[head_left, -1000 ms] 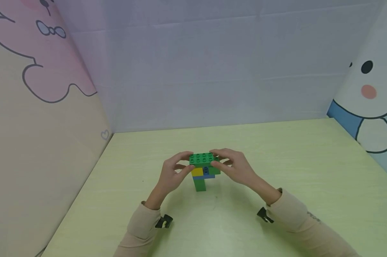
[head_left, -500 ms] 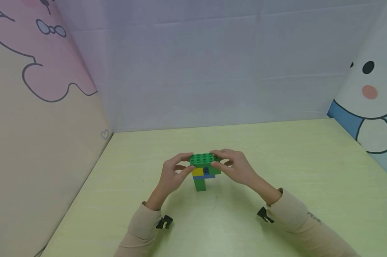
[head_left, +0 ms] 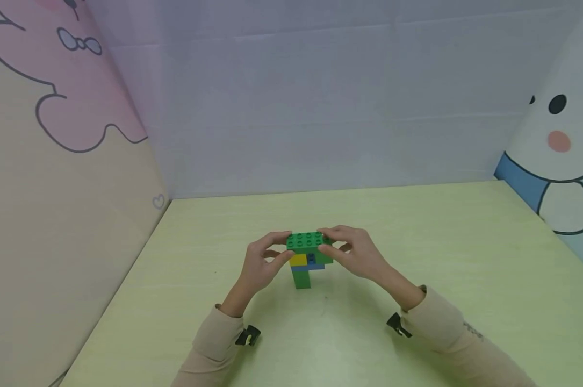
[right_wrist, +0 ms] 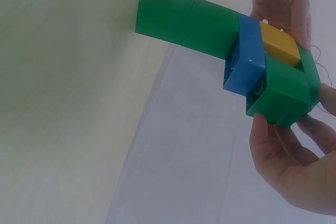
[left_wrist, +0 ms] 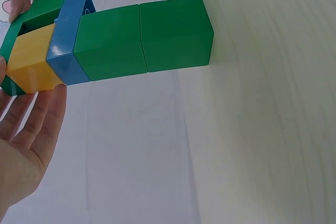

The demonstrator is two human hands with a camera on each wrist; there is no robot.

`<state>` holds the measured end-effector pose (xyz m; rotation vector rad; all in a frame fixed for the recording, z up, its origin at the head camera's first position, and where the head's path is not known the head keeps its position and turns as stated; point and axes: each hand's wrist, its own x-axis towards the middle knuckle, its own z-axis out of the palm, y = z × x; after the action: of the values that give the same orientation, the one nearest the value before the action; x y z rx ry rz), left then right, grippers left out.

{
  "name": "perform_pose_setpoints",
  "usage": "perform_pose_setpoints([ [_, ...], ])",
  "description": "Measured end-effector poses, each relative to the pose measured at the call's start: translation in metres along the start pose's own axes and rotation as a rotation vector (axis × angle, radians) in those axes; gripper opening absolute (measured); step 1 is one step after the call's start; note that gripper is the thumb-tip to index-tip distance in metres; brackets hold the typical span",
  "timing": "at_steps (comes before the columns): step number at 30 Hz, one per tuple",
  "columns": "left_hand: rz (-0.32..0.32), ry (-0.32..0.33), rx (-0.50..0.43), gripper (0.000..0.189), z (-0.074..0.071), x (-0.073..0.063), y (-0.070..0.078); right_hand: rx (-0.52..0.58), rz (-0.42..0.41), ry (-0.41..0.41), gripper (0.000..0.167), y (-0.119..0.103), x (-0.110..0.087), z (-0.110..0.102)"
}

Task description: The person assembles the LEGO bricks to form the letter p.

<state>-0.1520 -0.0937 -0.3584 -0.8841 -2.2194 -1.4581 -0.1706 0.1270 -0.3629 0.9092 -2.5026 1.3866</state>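
Note:
A tower of toy building bricks stands upright on the table. Two green blocks (left_wrist: 142, 40) form its column, and a blue brick (left_wrist: 65, 43) lies across them, overhanging to the right. Above the blue brick sit a yellow block (left_wrist: 34, 59) on the left and another green block (right_wrist: 286, 94) on the right. A long green studded brick (head_left: 303, 241) tops them. My left hand (head_left: 261, 264) pinches this brick's left end between thumb and fingers, with fingertips also beside the yellow block. My right hand (head_left: 356, 253) grips the right end, its fingers around the right green block.
The pale yellow-green table (head_left: 417, 231) spreads around the tower. A pale curtain-like sheet (head_left: 281, 107) hangs behind it, and printed cartoon panels (head_left: 78, 177) flank the sides. Black clips (head_left: 248, 335) stick out from the beige sleeves (head_left: 433, 317).
The head view has shifted very slightly. Both hands keep their hold, and the brick tower stays in place.

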Motion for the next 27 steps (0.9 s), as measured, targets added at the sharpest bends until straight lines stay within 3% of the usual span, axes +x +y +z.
perform_pose_setpoints([
  [10, -0.023, -0.001, -0.013, 0.031, 0.0018, -0.0006, -0.0018, 0.020, 0.026, 0.017, 0.036, 0.0002, -0.0006, 0.0003],
  [19, -0.048, -0.012, -0.001, 0.032, -0.0008, -0.0012, 0.0009, 0.014, -0.001, 0.029, 0.035, -0.0020, -0.0006, 0.0006],
  [27, -0.102, -0.088, 0.030, 0.040, -0.0064, -0.0022, 0.0051, 0.011, 0.001, 0.006, 0.039, -0.0006, -0.0026, -0.0006],
])
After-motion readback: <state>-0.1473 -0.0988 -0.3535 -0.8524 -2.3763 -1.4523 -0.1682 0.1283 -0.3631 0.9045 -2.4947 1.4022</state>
